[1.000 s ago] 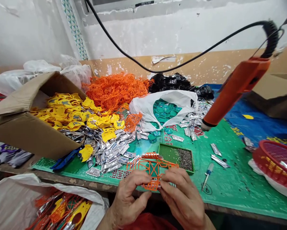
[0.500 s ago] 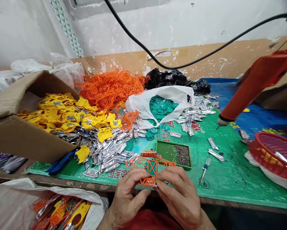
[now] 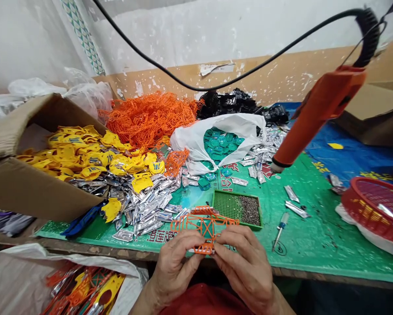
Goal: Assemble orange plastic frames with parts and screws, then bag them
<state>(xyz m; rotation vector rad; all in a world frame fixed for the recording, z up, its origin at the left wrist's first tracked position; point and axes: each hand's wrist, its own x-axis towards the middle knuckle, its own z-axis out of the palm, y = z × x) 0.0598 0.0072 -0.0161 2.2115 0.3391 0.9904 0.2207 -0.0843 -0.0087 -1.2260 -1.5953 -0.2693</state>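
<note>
An orange plastic lattice frame [image 3: 205,227] is held between both hands at the table's front edge. My left hand [image 3: 175,260] pinches its near left side with thumb and fingers. On the near right side, my right hand [image 3: 245,258] is closed, its fingertips covering part of the frame. Silvery bits show at the frame's near edge, partly hidden by the fingers. Just behind it lies a green tray [image 3: 227,205] with small dark screws [image 3: 249,210] heaped at its right end. A screwdriver [image 3: 280,232] with a clear blue handle lies right of my right hand.
An orange power screwdriver [image 3: 317,116] hangs from a coiled cable at right. Yellow parts [image 3: 81,151] spill from a cardboard box [image 3: 45,192]. Beyond are silver pieces [image 3: 150,210], orange frames [image 3: 153,118], a bag of teal parts [image 3: 189,140] and a red basket [image 3: 363,210].
The hanging power screwdriver has swung left and slightly up. My hands keep their grip on the orange frame, which has barely moved. The view has shifted slightly.
</note>
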